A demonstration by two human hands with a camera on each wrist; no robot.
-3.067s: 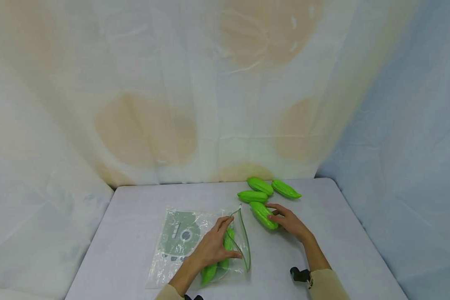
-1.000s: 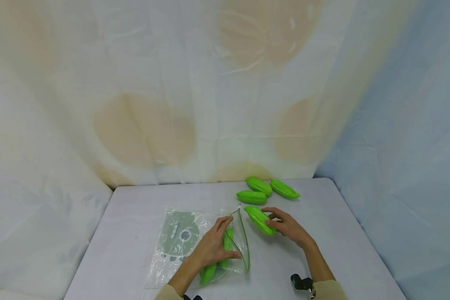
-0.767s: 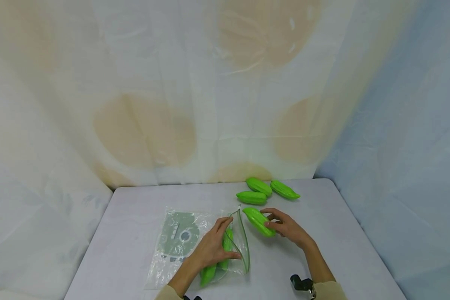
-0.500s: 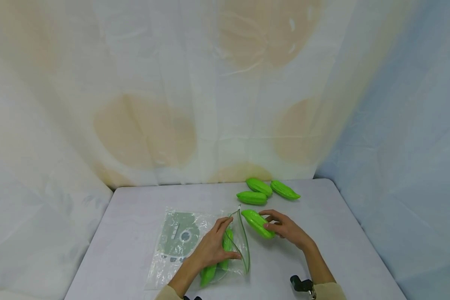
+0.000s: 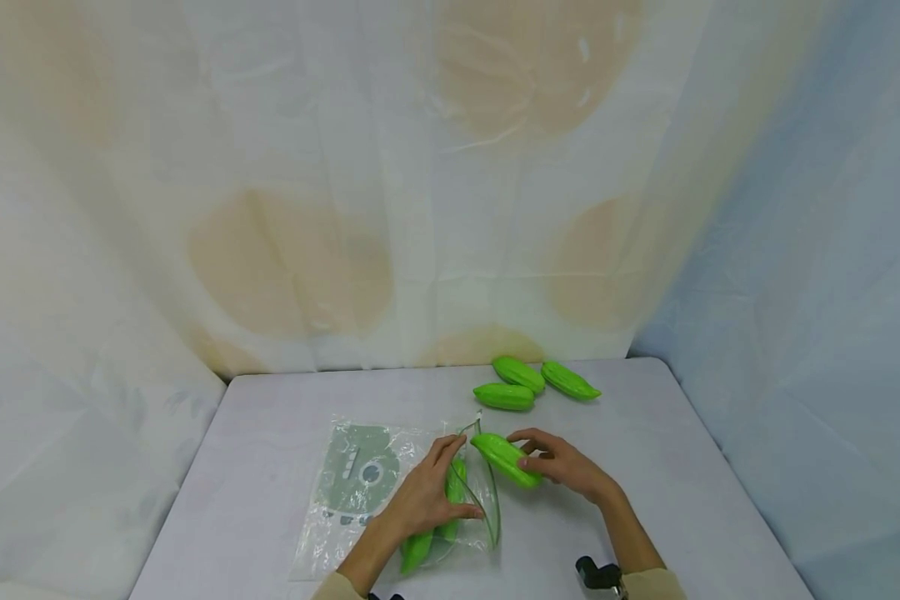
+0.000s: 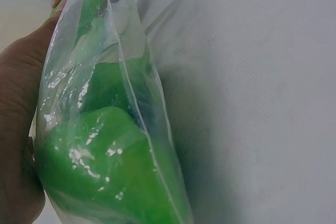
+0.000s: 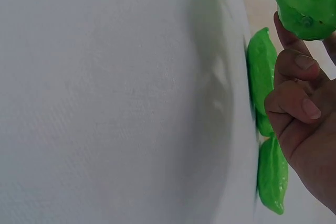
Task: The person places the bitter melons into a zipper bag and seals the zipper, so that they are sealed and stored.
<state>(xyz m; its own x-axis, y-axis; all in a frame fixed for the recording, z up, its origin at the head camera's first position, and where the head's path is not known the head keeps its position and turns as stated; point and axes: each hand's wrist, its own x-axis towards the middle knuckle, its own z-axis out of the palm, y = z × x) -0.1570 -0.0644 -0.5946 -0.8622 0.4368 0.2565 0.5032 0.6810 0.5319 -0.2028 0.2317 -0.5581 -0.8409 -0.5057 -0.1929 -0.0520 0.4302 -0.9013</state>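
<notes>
At the left, a crumpled white sheet (image 5: 82,375) hangs beside the white, round-cornered worktop (image 5: 262,450). A clear plastic bag (image 5: 358,487) with a grey-green printed panel lies flat on it, its green-edged mouth gaping to the right. Inside sit at least two glossy, bright-green, ridged gourds (image 5: 456,483). The left hand (image 5: 423,493) lies over the bag, thumb and fingers spread well apart at the rim of the mouth. Just to the right, another green gourd (image 5: 506,461) is held above the worktop, its pointed end overlapping the rim; whether the tip is within the mouth I cannot tell. Farther back, three more green gourds (image 5: 503,396) lie close together. The right hand (image 5: 562,464) pinches the raised gourd near its blunt end. A black device (image 5: 598,573) sits at that wrist, by a beige sleeve (image 5: 651,583).
</notes>
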